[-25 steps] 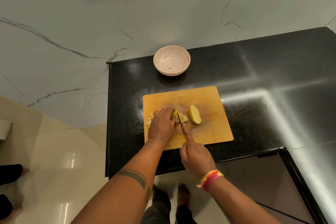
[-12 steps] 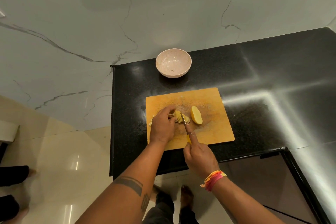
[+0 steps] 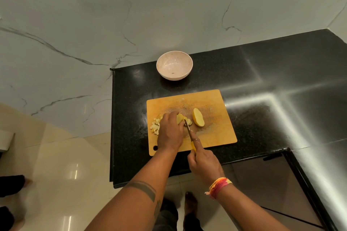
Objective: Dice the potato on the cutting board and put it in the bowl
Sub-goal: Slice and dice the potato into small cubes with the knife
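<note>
On the board, the left hand curls its fingers down over a sliced potato piece, pinning it. The right hand grips a knife, blade at that piece. A half potato lies right of it, dice left. The bowl sits beyond the board on the counter.

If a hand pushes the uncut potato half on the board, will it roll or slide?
The potato half seems to lie alone on the cutting board, so it would probably slide or rock, not roll far. Its cut flesh looks moist, likely slippery. It looks firm, not floppy.
</note>
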